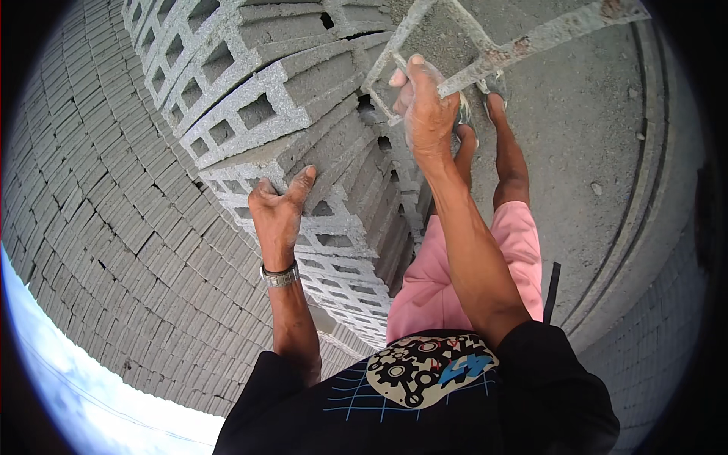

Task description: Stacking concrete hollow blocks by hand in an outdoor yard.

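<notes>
My left hand [279, 216] grips the edge of a grey hollow concrete block [265, 154] in a stack. Its thumb lies along the block's side, while the other fingers curl at the block's holed face, their tips partly hidden. Up and to the right, my right hand [429, 114] is closed around a bar of a cement-crusted metal frame [531, 49]. This frame has a squarish loop at one end and a long flat arm reaching toward the upper right. The hand is beside the stack, apart from the left one.
More hollow blocks [334, 265] are stacked below and above my left hand. A long wall of piled blocks [98, 205] fills the left side. Gritty concrete ground [576, 152] lies at right, with curved dark lines along it. My feet stand close to the stack.
</notes>
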Demonstrator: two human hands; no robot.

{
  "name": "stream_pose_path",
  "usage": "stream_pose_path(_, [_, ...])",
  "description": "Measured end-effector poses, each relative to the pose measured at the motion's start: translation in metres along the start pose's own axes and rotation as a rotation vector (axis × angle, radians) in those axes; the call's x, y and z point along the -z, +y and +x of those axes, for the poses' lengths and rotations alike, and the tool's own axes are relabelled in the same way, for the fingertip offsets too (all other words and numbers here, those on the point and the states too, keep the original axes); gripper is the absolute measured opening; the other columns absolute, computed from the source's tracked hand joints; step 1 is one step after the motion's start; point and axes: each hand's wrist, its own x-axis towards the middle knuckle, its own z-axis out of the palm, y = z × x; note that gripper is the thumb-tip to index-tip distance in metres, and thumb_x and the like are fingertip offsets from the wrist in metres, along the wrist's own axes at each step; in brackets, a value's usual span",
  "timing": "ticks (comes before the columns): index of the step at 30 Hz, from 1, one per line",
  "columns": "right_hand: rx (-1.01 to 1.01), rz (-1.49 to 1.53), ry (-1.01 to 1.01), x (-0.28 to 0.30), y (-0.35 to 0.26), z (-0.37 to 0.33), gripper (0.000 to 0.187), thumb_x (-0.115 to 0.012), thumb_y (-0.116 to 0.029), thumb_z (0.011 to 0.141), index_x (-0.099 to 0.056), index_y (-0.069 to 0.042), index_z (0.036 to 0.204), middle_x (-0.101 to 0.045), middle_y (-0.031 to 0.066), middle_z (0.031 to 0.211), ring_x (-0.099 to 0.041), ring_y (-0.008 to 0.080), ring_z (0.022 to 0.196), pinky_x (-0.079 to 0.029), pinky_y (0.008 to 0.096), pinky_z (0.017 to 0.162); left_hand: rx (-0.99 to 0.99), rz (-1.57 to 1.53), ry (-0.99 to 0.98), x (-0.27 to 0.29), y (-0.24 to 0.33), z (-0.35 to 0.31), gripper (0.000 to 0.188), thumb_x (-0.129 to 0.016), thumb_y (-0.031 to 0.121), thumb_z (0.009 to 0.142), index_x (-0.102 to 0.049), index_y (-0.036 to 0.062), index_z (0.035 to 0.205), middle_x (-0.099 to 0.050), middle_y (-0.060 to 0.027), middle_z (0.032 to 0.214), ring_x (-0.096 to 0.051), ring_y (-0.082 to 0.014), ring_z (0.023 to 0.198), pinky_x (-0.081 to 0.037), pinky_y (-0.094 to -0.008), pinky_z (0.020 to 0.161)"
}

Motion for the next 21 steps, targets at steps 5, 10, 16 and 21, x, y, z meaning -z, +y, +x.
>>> stream_pose_path(5, [-0.087, 0.030, 0.068, 0.000, 0.021, 0.005, 0.039, -0.054, -0.033, 0.092, -0.061, -0.001, 0.070, -0.042, -0.0039, 0.055, -0.037, 0.0075, 0.048, -0.029, 0.0267, 0.048, -0.017, -0.007, 0.006, -0.006, 0.001, 0.002, 0.060, -0.085, 0.033, 0.072, -0.031, 0.0121, 0.056, -0.035, 0.0048, 0.054, -0.028, -0.0077, 0.051, -0.023, -0.0262, 0.042])
stream_pose_path(10, [-0.018, 0.105, 0.035, 0.012, -0.038, -0.012, 0.037, -0.055, -0.032, 0.091, -0.061, -0.001, 0.072, -0.038, -0.0053, 0.053, -0.034, 0.0066, 0.046, -0.028, 0.0263, 0.046, -0.046, -0.022, 0.035, -0.001, -0.011, 0.003, 0.061, -0.085, 0.036, 0.072, -0.031, 0.0120, 0.056, -0.034, 0.0043, 0.053, -0.028, -0.0081, 0.051, -0.022, -0.0278, 0.042])
stream_pose_path(16, [-0.121, 0.008, 0.097, 0.035, -0.037, -0.041, 0.036, -0.056, -0.033, 0.091, -0.060, -0.001, 0.073, -0.036, -0.0065, 0.053, -0.033, 0.0061, 0.046, -0.031, 0.0250, 0.046, -0.294, -0.227, 0.046, -0.023, -0.020, -0.002, 0.035, -0.064, 0.033, 0.092, -0.066, -0.0019, 0.086, -0.064, -0.0044, 0.075, -0.055, -0.0120, 0.072, -0.045, -0.0277, 0.068])
stream_pose_path(21, [-0.123, -0.003, 0.143, 0.065, -0.030, -0.053, 0.036, -0.056, -0.033, 0.092, -0.058, -0.001, 0.074, -0.030, -0.0070, 0.051, -0.027, 0.0061, 0.043, -0.028, 0.0248, 0.044, -0.056, -0.055, 0.064, 0.001, -0.062, -0.063, 0.038, -0.067, 0.033, 0.088, -0.070, -0.0035, 0.097, -0.070, -0.0198, 0.093, -0.064, -0.0274, 0.088, -0.047, -0.0378, 0.085])
